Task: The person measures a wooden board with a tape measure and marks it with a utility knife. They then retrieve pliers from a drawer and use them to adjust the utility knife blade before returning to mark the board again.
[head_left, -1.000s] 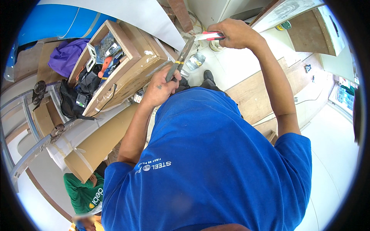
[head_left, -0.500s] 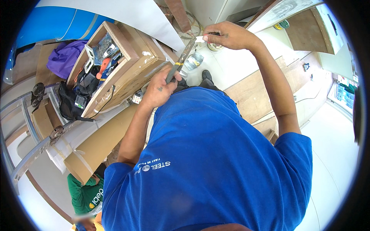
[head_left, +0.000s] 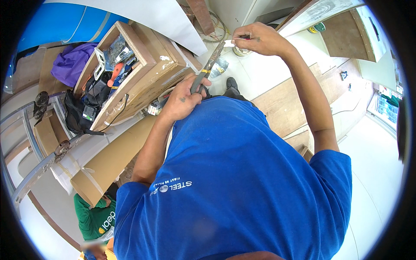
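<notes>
Over white floor (head_left: 247,76), near wooden box (head_left: 158,56)—left hand (head_left: 182,99) grasping shears (head_left: 208,68), right hand (head_left: 261,39) cutter (head_left: 229,43)

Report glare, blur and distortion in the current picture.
Head view: glare nearly washes out the white floor; head view: straight edges bend toward the black rim; head view: blur sits below a co-worker's green top, but the left hand and right hand look fairly sharp.
</notes>
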`<move>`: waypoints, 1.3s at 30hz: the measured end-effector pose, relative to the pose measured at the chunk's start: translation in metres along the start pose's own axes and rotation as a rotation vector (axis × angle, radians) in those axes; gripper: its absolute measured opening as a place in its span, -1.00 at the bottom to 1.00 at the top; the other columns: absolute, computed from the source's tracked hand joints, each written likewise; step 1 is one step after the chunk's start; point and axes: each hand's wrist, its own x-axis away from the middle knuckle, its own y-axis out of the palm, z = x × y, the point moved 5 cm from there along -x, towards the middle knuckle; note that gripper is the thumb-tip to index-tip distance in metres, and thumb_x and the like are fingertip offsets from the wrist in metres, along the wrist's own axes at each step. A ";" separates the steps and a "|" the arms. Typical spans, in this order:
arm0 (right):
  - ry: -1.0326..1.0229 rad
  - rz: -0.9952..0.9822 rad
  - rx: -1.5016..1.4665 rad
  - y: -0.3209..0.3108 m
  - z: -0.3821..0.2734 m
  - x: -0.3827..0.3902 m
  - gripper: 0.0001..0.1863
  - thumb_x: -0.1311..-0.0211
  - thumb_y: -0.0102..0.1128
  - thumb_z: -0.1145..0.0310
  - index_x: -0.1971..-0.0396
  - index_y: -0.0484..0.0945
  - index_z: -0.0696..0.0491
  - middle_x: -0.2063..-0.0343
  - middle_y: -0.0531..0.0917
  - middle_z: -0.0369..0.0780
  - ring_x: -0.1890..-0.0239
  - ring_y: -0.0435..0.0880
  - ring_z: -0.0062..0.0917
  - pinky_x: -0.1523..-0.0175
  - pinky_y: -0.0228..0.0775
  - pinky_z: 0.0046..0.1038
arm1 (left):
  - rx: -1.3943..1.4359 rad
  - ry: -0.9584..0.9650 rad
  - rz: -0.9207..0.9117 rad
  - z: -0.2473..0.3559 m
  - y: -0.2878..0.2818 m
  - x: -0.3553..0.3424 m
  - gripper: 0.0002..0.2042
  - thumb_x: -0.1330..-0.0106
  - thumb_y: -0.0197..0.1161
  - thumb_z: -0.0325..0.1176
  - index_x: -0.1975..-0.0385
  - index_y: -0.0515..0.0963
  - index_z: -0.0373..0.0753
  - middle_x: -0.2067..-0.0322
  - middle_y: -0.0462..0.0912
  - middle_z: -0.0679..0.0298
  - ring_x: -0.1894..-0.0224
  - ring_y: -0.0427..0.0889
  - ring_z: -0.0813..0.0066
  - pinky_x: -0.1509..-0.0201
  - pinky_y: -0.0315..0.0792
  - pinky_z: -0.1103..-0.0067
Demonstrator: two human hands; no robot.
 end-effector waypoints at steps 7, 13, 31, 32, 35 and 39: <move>0.020 0.012 0.018 -0.003 -0.001 0.002 -0.54 -0.35 0.12 -0.14 0.12 0.77 -0.10 0.26 0.78 -0.12 0.13 0.75 -0.15 0.02 0.57 -0.13 | -0.021 0.031 -0.002 0.002 0.002 -0.003 -0.59 -0.22 0.08 -0.56 -0.08 0.61 -0.32 0.22 0.52 0.25 0.26 0.60 0.52 0.13 0.54 0.55; 0.030 -0.004 0.036 -0.005 -0.001 0.003 -0.56 -0.35 0.14 -0.13 0.15 0.77 -0.09 0.29 0.77 -0.12 0.15 0.75 -0.16 0.04 0.56 -0.13 | -0.030 -0.006 -0.019 0.000 0.002 -0.004 -0.57 -0.18 0.10 -0.59 -0.09 0.61 -0.30 0.22 0.52 0.26 0.22 0.61 0.50 0.09 0.53 0.54; -0.024 0.100 -0.100 0.011 0.010 -0.001 -0.53 -0.32 0.16 -0.04 0.28 0.74 0.13 0.53 0.67 -0.16 0.47 0.62 -0.42 0.29 0.43 -0.34 | 0.009 0.074 -0.033 -0.001 0.004 -0.008 -0.59 -0.24 0.15 -0.52 -0.13 0.59 -0.32 0.22 0.55 0.26 0.14 0.65 0.48 -0.02 0.62 0.54; -0.028 0.109 -0.104 0.011 0.009 -0.001 -0.53 -0.32 0.16 -0.03 0.28 0.74 0.13 0.53 0.67 -0.17 0.48 0.62 -0.42 0.29 0.43 -0.34 | 0.014 0.055 -0.033 -0.003 0.003 -0.008 -0.59 -0.24 0.15 -0.52 -0.13 0.59 -0.33 0.21 0.55 0.26 0.14 0.65 0.48 -0.02 0.63 0.54; -0.058 0.125 -0.140 0.011 0.007 -0.001 -0.52 -0.31 0.16 -0.04 0.28 0.74 0.14 0.54 0.67 -0.16 0.49 0.61 -0.42 0.30 0.43 -0.34 | 0.096 0.001 -0.039 -0.007 0.003 -0.007 -0.58 -0.23 0.15 -0.53 -0.13 0.59 -0.33 0.22 0.55 0.26 0.14 0.65 0.47 -0.03 0.63 0.55; 0.062 0.011 -0.079 0.013 0.013 -0.002 -0.58 -0.30 0.16 -0.07 0.23 0.76 -0.03 0.34 0.75 -0.13 0.23 0.72 -0.20 0.11 0.53 -0.19 | 0.039 0.024 -0.026 -0.004 0.004 -0.007 -0.58 -0.22 0.14 -0.54 -0.12 0.60 -0.31 0.24 0.57 0.27 0.20 0.62 0.51 0.05 0.59 0.57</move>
